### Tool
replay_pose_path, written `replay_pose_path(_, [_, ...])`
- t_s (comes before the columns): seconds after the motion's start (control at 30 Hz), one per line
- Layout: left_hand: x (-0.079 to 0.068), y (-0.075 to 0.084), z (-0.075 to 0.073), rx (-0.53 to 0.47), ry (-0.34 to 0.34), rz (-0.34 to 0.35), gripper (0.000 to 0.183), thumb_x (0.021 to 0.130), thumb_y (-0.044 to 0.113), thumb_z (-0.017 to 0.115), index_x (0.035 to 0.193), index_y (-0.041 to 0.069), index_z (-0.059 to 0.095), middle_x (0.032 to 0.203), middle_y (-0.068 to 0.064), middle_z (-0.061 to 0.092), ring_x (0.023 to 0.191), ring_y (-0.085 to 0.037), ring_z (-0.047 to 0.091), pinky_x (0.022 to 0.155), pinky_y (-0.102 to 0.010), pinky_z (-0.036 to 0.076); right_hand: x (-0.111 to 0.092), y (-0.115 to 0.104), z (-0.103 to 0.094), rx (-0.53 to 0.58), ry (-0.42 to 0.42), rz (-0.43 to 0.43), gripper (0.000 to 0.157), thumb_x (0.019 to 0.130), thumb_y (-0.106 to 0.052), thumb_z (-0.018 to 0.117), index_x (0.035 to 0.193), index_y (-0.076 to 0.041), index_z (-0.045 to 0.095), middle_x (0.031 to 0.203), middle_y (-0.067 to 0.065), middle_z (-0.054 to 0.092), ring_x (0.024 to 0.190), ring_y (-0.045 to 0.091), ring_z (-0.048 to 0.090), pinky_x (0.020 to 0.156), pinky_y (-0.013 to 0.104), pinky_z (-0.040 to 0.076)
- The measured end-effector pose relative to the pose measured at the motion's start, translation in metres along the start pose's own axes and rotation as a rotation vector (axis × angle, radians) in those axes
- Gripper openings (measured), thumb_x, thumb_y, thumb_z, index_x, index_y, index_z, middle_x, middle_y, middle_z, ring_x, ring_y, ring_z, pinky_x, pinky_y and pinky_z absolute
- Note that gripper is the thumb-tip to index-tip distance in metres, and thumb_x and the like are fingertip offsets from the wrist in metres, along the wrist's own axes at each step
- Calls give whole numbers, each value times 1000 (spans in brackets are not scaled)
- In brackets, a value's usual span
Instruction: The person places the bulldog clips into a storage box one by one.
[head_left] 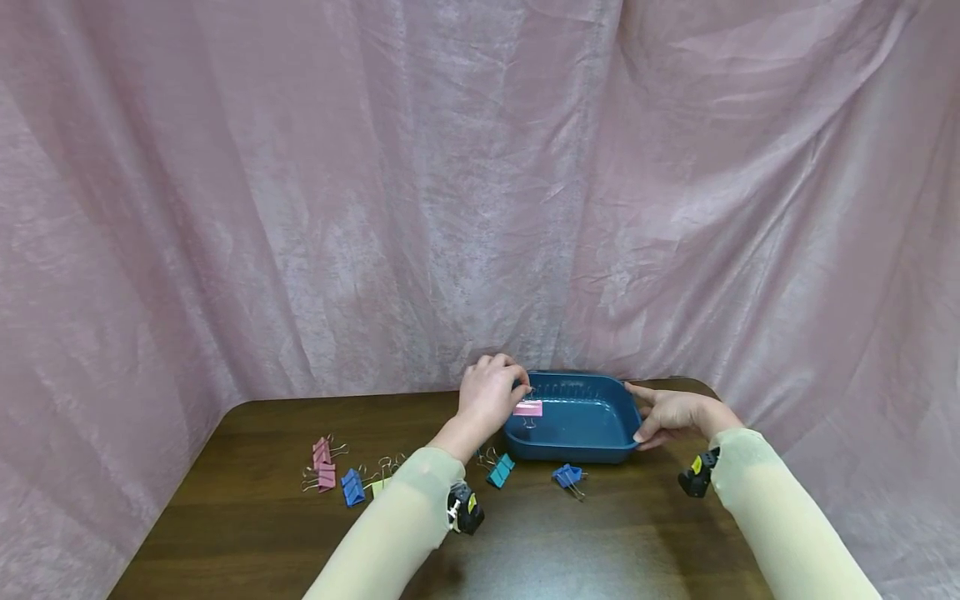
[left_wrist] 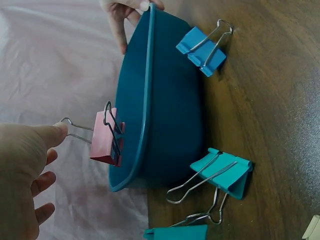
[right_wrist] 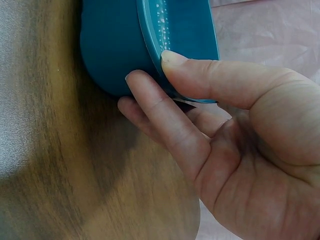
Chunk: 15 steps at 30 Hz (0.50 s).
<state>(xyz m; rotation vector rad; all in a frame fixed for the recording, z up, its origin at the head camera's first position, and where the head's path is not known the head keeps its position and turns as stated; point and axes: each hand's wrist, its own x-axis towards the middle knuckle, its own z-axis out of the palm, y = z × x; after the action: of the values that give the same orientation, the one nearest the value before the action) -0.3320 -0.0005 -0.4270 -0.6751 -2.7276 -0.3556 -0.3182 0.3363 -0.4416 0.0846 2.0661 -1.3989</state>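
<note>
My left hand (head_left: 491,390) pinches a pink binder clip (left_wrist: 103,137) by one wire handle, thumb in front. The clip hangs over the left part of a dark blue plastic tray (head_left: 573,452), just inside its rim in the head view. At the tray's right end my right hand (head_left: 675,414) grips the wall, the thumb (right_wrist: 210,80) on the rim and the fingers against the outside. No other clip shows inside the tray.
Before the tray lie a blue clip (head_left: 569,476) and a teal clip (head_left: 500,471), with a second teal clip (left_wrist: 180,233) beside it. Further left are pink clips (head_left: 324,463), a blue clip (head_left: 352,487) and a yellow clip (head_left: 380,486). A pink curtain (head_left: 480,208) hangs behind the wooden table (head_left: 247,517).
</note>
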Motion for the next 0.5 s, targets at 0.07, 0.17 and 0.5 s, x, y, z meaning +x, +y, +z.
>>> replay_pose_path(0.07, [0,1,2,-4,-1,-6,10,97,39,71,101,32,77,116,7,64,110,-22,57,93,-42,48,-1,-1,0,-7,2,1,120,80,18,74,164,-14,-6,159,43,-2,114,41,64,93,53,54])
replay_pose_path(0.17, [-1,1,5,-16,-4,-13,9,98,38,71,101,32,78,115,7,64,110,-22,56,93,-42,48,-2,-2,1,-16,6,4,119,81,17,74,165,-14,-5,159,43,0,111,40,66,93,53,54])
replay_pose_path(0.5, [-5,-3,4,-80,-24,-37,33,98,45,68,127,32,73,128,2,63,120,-25,55,99,-46,46,-1,-3,3,-2,-7,0,118,82,18,73,164,-13,-6,159,43,0,118,43,62,94,53,53])
